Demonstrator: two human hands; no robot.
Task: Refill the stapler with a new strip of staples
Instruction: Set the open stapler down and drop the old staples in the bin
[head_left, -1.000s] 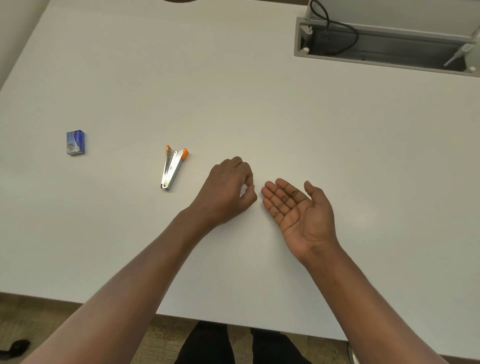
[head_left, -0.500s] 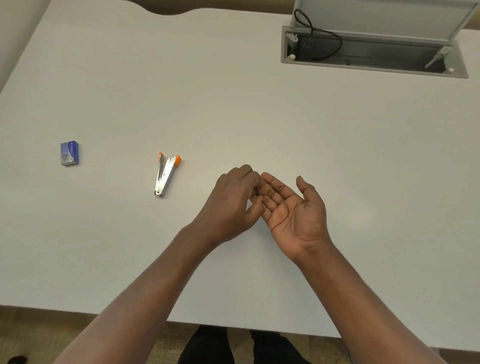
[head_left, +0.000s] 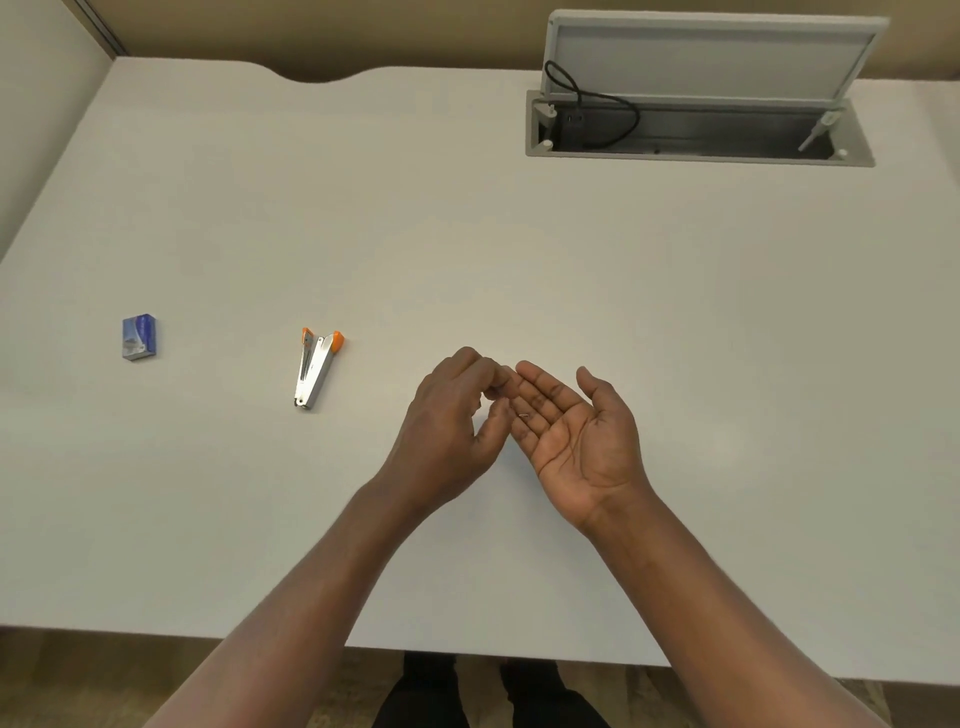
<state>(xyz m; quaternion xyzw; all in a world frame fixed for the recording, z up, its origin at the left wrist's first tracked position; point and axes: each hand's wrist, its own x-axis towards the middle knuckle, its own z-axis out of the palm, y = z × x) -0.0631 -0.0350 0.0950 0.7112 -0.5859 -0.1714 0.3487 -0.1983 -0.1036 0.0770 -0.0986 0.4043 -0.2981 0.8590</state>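
1. Right hand (head_left: 582, 436) open, palm up, a tiny metal bit (head_left: 523, 415) on its fingers. Left hand (head_left: 449, 421) curled beside it; pinch unclear.
2. Stapler (head_left: 314, 371) lies on the counter (head_left: 727, 338) at 9 o'clock, staple box (head_left: 139, 336) beyond.
3. Strip is probably light and brittle: hold it by the sides.

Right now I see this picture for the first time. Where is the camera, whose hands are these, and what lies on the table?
There is no machine here: a person works with bare hands, and one camera worn on the head looks down at them. The right hand is turned palm up, open; a tiny metal piece, perhaps a staple, rests on its fingers. The left hand curls its fingers beside it; whether it pinches anything I cannot tell. On the white table lie a small stapler with orange ends and, further left, a blue box, probably of staples. At the far right an open cable hatch holds a black cable.
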